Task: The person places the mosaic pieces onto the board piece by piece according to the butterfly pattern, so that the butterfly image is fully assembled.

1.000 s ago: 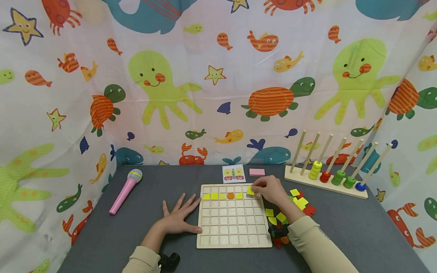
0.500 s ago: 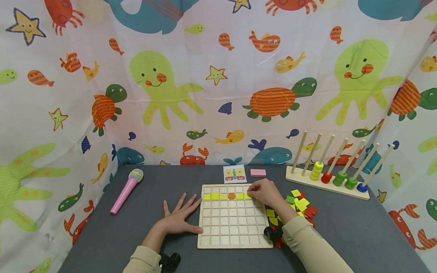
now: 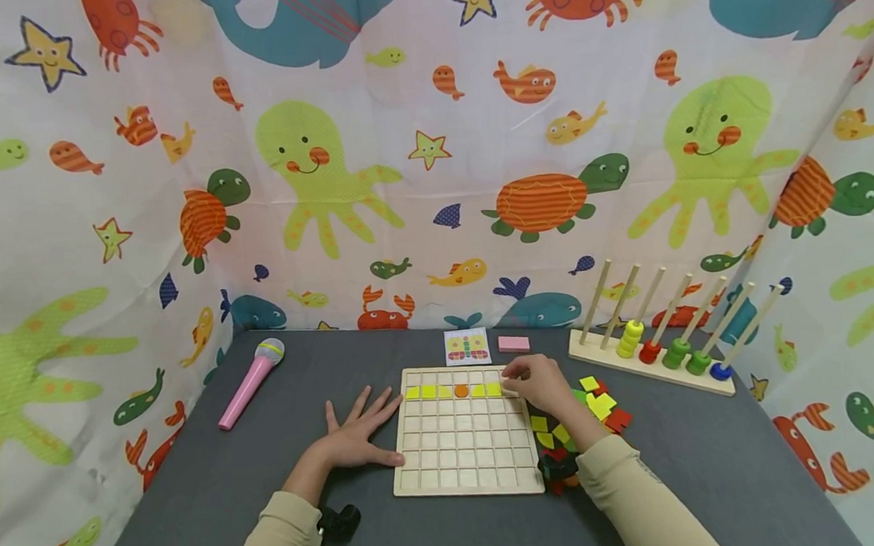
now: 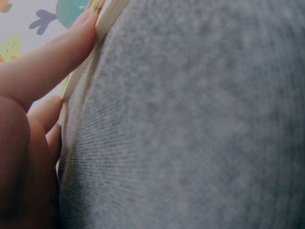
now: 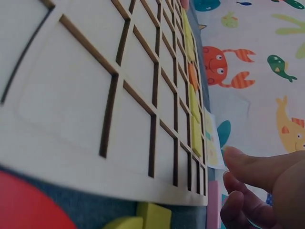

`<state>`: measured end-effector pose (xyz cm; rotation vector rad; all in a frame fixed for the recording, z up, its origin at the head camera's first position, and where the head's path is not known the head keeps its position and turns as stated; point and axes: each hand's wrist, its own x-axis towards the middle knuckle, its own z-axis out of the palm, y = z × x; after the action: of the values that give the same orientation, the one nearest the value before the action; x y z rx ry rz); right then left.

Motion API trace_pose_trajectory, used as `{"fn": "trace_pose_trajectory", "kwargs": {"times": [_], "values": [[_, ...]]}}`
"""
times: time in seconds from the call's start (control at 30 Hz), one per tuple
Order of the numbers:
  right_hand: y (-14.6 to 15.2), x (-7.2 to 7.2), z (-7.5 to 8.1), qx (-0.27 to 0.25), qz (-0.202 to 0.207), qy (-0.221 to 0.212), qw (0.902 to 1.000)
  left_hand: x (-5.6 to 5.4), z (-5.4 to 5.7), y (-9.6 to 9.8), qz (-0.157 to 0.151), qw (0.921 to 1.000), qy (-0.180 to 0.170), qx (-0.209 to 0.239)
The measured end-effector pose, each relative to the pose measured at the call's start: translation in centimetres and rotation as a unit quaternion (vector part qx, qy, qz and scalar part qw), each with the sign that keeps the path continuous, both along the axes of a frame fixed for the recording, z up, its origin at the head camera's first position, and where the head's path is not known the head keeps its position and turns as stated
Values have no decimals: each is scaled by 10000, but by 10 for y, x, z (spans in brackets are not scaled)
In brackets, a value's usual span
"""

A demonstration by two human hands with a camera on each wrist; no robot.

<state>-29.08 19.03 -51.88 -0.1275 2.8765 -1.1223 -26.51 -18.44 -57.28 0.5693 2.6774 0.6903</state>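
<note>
A wooden grid board (image 3: 463, 447) lies on the dark table, its second row from the back filled with yellow tiles (image 3: 429, 392) around one orange round tile (image 3: 462, 392). Spread flat at the board's left side, my left hand (image 3: 357, 439) touches the edge with thumb and fingertips. My right hand (image 3: 540, 382) hovers at the board's back right corner, just right of the last yellow tile (image 3: 493, 389). In the right wrist view its thumb (image 5: 257, 167) and bent fingers show nothing between them, and that yellow tile (image 5: 196, 138) sits in its cell.
Loose yellow, red and green tiles (image 3: 601, 405) lie in a pile right of the board. Behind it are a pattern card (image 3: 467, 348) and a pink block (image 3: 514, 344). A peg abacus (image 3: 648, 360) stands at right, a pink toy microphone (image 3: 251, 384) lies at left.
My right hand has set a yellow tile into the second row, let go of it and drawn slightly right. The left hand has stayed in place.
</note>
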Motion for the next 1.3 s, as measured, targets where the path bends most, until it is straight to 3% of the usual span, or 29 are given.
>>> {"fn": "trace_pose_trajectory", "kwargs": {"times": [0.2,0.67,0.9,1.13,1.3], "values": [[13,10,4,9,10,87,10000,1,-1,0,33,10000,-20,48],[46,49,-6,-139,-29,-429,9990,5,9,1,87,9999,-100,-66],[47,70,-11,262,-99,-648,9975,7,15,1,64,9999,-109,-50],[51,76,-9,912,-12,-768,9929,9,21,4,-40,9999,-83,92],[52,75,-3,736,204,-913,9929,7,13,3,-19,9997,-39,232]]}}
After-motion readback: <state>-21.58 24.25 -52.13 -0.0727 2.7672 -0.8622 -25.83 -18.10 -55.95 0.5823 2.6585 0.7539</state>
